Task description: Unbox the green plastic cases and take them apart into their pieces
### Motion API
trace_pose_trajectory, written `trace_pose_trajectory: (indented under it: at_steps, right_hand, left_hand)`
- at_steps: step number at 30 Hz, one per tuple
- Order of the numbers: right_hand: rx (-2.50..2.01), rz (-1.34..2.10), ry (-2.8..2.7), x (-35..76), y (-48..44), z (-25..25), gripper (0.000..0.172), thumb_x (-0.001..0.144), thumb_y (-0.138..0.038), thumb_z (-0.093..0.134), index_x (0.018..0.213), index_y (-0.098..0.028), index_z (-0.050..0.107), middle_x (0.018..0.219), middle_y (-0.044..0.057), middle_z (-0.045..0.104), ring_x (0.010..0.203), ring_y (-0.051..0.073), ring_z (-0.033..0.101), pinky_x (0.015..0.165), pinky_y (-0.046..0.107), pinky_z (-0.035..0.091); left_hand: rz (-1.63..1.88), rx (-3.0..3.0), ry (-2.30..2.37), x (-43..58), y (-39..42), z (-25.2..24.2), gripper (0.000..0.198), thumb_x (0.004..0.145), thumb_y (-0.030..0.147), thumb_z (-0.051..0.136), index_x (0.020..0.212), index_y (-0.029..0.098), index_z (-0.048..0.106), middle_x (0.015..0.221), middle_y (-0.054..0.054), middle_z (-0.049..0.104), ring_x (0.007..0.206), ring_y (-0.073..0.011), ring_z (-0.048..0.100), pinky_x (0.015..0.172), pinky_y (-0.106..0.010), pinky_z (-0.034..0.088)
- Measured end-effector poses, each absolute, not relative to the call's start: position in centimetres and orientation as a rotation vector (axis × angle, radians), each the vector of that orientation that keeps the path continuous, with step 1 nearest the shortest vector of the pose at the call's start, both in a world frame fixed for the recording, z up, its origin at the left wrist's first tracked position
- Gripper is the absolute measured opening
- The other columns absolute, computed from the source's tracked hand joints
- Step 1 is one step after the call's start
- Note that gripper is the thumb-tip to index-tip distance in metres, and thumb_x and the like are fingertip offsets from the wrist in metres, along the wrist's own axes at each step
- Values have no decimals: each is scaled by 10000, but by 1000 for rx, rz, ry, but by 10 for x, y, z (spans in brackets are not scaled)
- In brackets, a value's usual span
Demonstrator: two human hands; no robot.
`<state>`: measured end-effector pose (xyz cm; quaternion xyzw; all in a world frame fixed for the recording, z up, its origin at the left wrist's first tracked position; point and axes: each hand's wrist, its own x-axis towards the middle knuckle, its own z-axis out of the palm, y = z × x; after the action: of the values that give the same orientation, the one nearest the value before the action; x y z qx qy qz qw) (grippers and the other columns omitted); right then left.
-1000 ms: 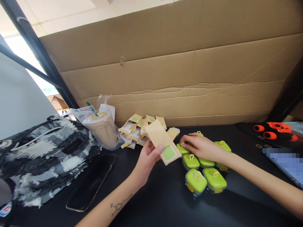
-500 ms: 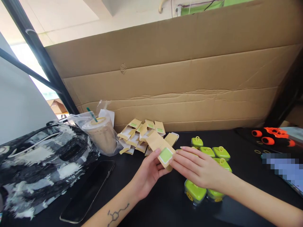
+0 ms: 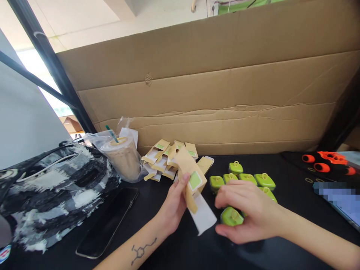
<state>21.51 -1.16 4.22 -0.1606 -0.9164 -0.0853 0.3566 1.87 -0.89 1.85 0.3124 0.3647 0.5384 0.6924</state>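
A small kraft cardboard box point(image 3: 186, 160) with a green label is in my left hand point(image 3: 174, 204), thumb on its front. Its lower end is open, with a white-lined flap point(image 3: 201, 215) hanging out. My right hand point(image 3: 250, 213) curves over a lime-green mini case point(image 3: 232, 216), thumb and fingers apart on either side of it; whether they touch it is hard to tell. Several more green cases point(image 3: 216, 182) with small loops on top stand behind and under that hand, some partly hidden.
Several kraft boxes point(image 3: 159, 163) are heaped behind my left hand. Left stand a bagged iced drink point(image 3: 123, 157), a dark phone point(image 3: 108, 225) and a frayed black-and-white bag point(image 3: 59, 191). Right are an orange-and-black object point(image 3: 322, 167) and another phone point(image 3: 337, 206). A cardboard panel point(image 3: 208, 97) rises behind.
My right hand has left the box and moved down and right over a green case. The box has turned in my left hand, and its white-lined flap now hangs open.
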Motion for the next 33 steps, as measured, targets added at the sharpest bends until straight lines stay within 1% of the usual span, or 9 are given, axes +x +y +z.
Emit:
trace_pose_trajectory:
  at_steps: [1, 3, 6, 9, 11, 15, 20, 24, 33]
  right_hand:
    - [-478, -118, -2358, 214, -13, 41, 153, 880, -352, 546, 946, -217, 519, 652, -30, 587, 535, 123, 552, 507, 267, 438]
    - [-618, 72, -2295, 211, -16, 36, 297, 856, -323, 599, 1095, -239, 445, 761, -28, 611, 566, 119, 580, 527, 256, 453]
    - [-860, 521, -2102, 206, -21, 28, 474, 811, -345, 651, 1164, -256, 348, 895, -2, 590, 636, 132, 616, 563, 265, 503]
    - [-885, 998, -1916, 204, -18, 26, 385, 853, -299, 577, 1162, -281, 348, 947, 4, 569, 720, 139, 630, 611, 281, 537]
    - [-796, 1113, -1799, 208, -7, 31, 343, 841, -284, 583, 1128, -277, 397, 960, 10, 581, 740, 145, 624, 608, 284, 539]
    - [-806, 957, -1585, 223, 41, 56, 319, 779, -260, 676, 1030, -246, 479, 918, 10, 597, 790, 153, 605, 666, 286, 534]
    - [-919, 1014, -1559, 198, 108, 84, 243, 898, -258, 588, 1119, -166, 547, 1046, 51, 611, 871, 172, 621, 739, 357, 543]
    - [-1001, 1068, -1649, 139, 141, 90, 293, 918, -316, 568, 1168, -163, 561, 1152, 75, 597, 946, 197, 619, 788, 398, 535]
    - [-1124, 776, -1738, 99, 162, 77, 307, 917, -328, 565, 1181, -171, 558, 1188, 79, 583, 988, 213, 606, 823, 421, 520]
  left_hand:
    - [1223, 729, 844, 19, -10, 17, 370, 790, 417, 691, 1005, 121, 632, 794, -42, 708, 654, -122, 633, 610, -208, 522]
    - [1249, 797, 856, 21, -11, 17, 395, 724, 366, 764, 1004, 127, 621, 815, -43, 711, 662, -126, 640, 624, -213, 525]
    - [1314, 912, 844, 24, -13, 18, 436, 642, 277, 828, 995, 150, 603, 874, -40, 715, 703, -145, 657, 648, -234, 534]
    - [1357, 994, 859, 26, -16, 19, 508, 599, 293, 850, 1013, 168, 583, 932, -46, 710, 793, -179, 663, 687, -258, 534]
    - [1358, 999, 851, 27, -17, 18, 521, 648, 398, 803, 1052, 164, 571, 1008, -75, 691, 875, -201, 649, 736, -284, 530]
    - [1430, 1015, 962, 24, -15, 13, 420, 796, 486, 615, 1061, 166, 551, 974, -71, 645, 788, -154, 595, 652, -264, 501]
    - [1379, 1115, 1006, 23, -11, 8, 212, 759, 366, 623, 799, 162, 577, 754, -3, 597, 581, -91, 495, 525, -214, 416]
    - [1285, 1183, 995, 25, -12, 7, 208, 719, 350, 639, 699, 157, 567, 644, 10, 571, 521, -90, 473, 504, -220, 393]
    - [1214, 1307, 993, 24, -11, 5, 229, 750, 389, 593, 719, 168, 543, 659, 9, 553, 509, -94, 462, 519, -235, 384]
